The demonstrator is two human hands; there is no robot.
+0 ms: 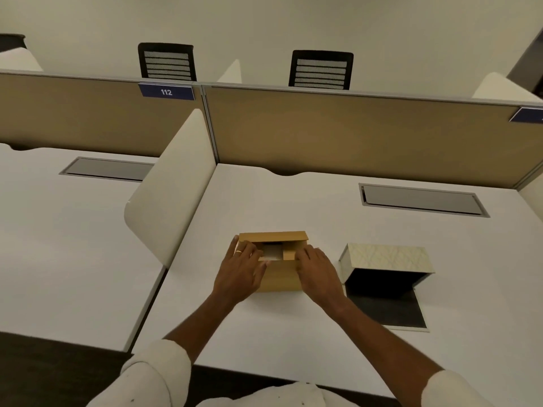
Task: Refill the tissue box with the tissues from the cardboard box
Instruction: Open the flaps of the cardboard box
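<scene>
On the white desk (293,333), toward the middle and nearer its left edge, the cardboard box (280,279) sits with flaps parted; the left hand (239,273) and right hand (318,273) rest spread on its top, gripping nothing. Just right lies the tissue box (385,258), opened

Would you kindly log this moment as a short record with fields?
surface: white desk
cardboard box: centre of desk, top flaps partly open
left hand: on the box's left side
right hand: on the box's right side
tissue box: right of the cardboard box, open, dark inside, apart from both hands
</scene>
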